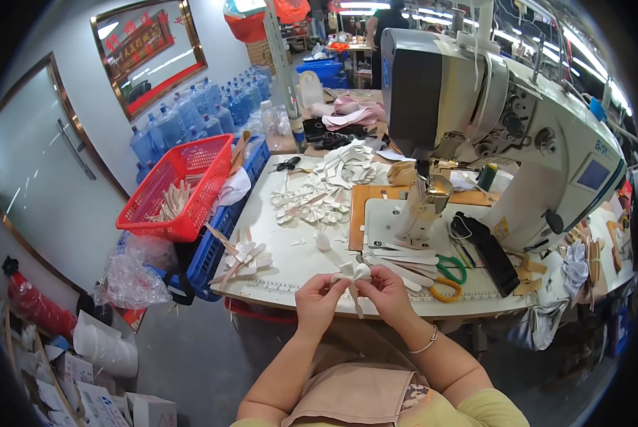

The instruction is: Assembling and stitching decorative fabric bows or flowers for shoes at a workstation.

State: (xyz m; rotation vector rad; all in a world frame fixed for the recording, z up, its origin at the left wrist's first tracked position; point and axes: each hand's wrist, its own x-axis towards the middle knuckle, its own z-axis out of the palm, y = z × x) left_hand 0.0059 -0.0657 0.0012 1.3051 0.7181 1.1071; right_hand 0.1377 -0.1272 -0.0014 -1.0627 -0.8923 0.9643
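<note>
Above the table's front edge, my left hand [316, 299] and my right hand [391, 294] pinch a white bow-shaped strap piece [350, 271] between thumbs and fingers. A narrow strip of it hangs down between the hands. Beyond them lies a heap of similar white bow pieces [320, 191], and a smaller bunch of white bows on beige strips [246, 257] sits to the left. Flat white strips [399, 265] are stacked just past my right hand. Beside these rest scissors with a green and an orange handle [450, 270].
A large sewing machine [433, 85] stands on the right of the white table [276, 249]. A long black item [495, 257] lies near its base. At the left, a red basket [216, 158] holding pale strips tops a blue crate [206, 260]. Blue water bottles [184, 117] line the wall.
</note>
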